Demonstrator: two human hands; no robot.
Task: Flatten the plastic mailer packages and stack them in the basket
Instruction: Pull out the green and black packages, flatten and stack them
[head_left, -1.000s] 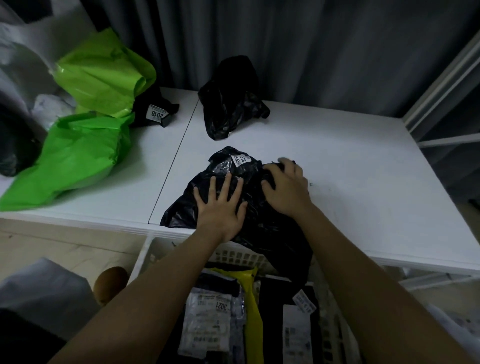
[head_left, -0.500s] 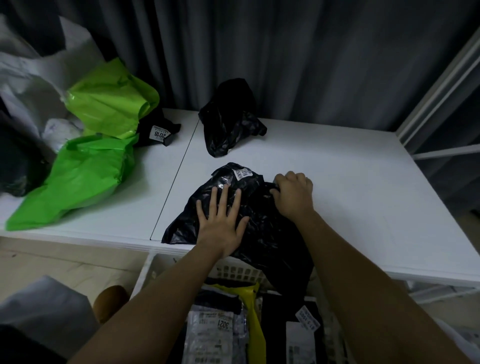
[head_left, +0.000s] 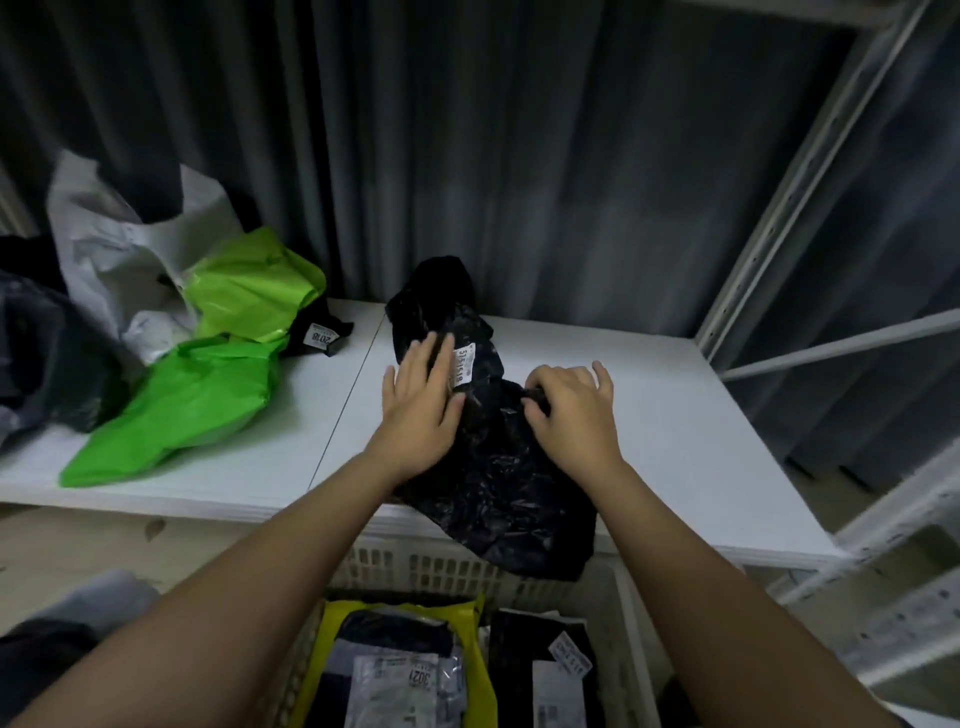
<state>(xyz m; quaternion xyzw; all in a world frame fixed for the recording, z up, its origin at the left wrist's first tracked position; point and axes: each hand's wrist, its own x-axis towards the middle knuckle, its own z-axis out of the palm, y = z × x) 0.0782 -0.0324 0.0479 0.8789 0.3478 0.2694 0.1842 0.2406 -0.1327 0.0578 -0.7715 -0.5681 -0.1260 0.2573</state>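
A crumpled black plastic mailer (head_left: 498, 467) with a white label lies on the white table (head_left: 701, 441), and its near end hangs over the front edge above the basket. My left hand (head_left: 421, 405) presses flat on its upper left part, fingers straight, next to the label. My right hand (head_left: 569, 410) has curled fingers that pinch a fold at the mailer's right edge. The white perforated basket (head_left: 415, 566) stands below the table edge and holds a yellow mailer (head_left: 480, 670) and black and grey labelled mailers laid flat.
A second black mailer (head_left: 436, 291) sits bunched just behind the first. Two green mailers (head_left: 197, 410) and a white bag (head_left: 114, 244) pile up at the table's left, with a small black labelled packet (head_left: 322, 335). A grey metal shelf frame (head_left: 779, 208) stands at the right.
My left hand slid up the mailer toward its label. My right hand went from lying on the plastic to pinching its right edge. The view tilted upward.
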